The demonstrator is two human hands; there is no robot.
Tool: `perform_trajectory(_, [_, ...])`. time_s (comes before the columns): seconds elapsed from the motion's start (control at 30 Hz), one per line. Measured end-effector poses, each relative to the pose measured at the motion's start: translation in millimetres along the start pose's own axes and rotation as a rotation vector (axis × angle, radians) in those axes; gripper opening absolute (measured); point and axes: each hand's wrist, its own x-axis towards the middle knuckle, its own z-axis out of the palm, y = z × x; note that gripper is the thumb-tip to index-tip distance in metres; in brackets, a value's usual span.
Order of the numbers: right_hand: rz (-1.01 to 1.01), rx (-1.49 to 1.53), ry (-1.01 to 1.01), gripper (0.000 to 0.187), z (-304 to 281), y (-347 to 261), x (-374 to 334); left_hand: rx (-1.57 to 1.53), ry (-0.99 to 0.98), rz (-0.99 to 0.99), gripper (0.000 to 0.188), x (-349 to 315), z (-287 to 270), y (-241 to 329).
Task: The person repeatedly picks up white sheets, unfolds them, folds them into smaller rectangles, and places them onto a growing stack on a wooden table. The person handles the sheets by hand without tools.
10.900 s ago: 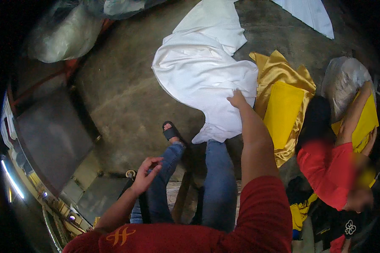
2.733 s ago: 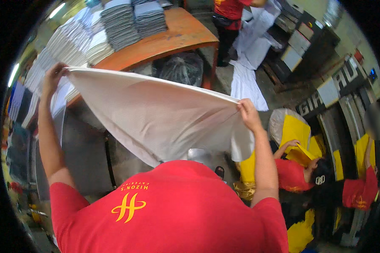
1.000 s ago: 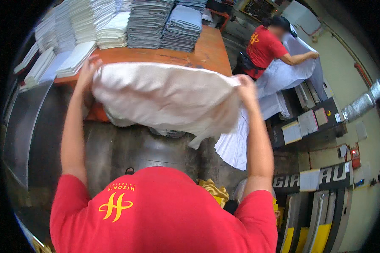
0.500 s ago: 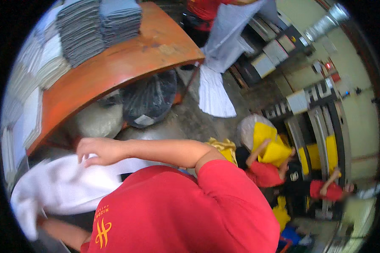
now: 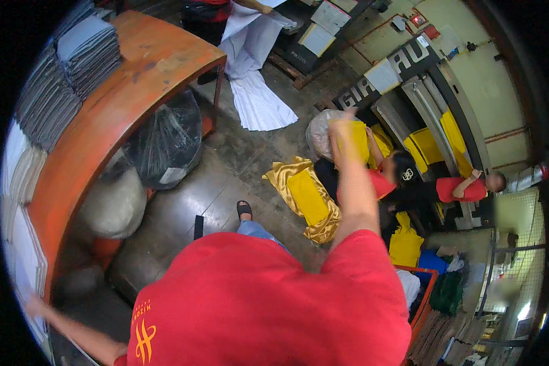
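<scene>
My left hand [image 5: 36,308] is a blur at the lower left, at the edge of a stack of folded white cloth [image 5: 27,262]. Its fingers are smeared by motion. My right arm stretches forward, away from the table, and my right hand [image 5: 346,126] is blurred too. In the picture it overlaps a yellow cloth [image 5: 355,144] handled by a seated co-worker, and no contact can be made out. No cloth shows hanging from either of my hands.
An orange table [image 5: 134,61] carries stacks of grey folded cloth [image 5: 49,97]. Beneath it sit a black plastic-wrapped bundle [image 5: 165,140] and a pale bundle [image 5: 116,204]. Gold satin with yellow cloth [image 5: 308,198] lies on the floor. Farther off, a person holds long white cloth [image 5: 256,91].
The white cloth that was between my hands is out of sight. My right arm has swung from the left out to the front right. My left hand has moved farther left.
</scene>
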Motion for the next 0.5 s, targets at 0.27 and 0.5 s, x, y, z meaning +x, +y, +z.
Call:
perform_trajectory(0.27, [0.348,0.514,0.231,0.092,-191,169,172,-1.206,-0.794,0.06,0.052,-242,29,505])
perform_trajectory(0.5, [0.191,0.399,-0.294,0.045,-35,284,193,-1.03,-0.678,0.419,0.039,-206,58,710])
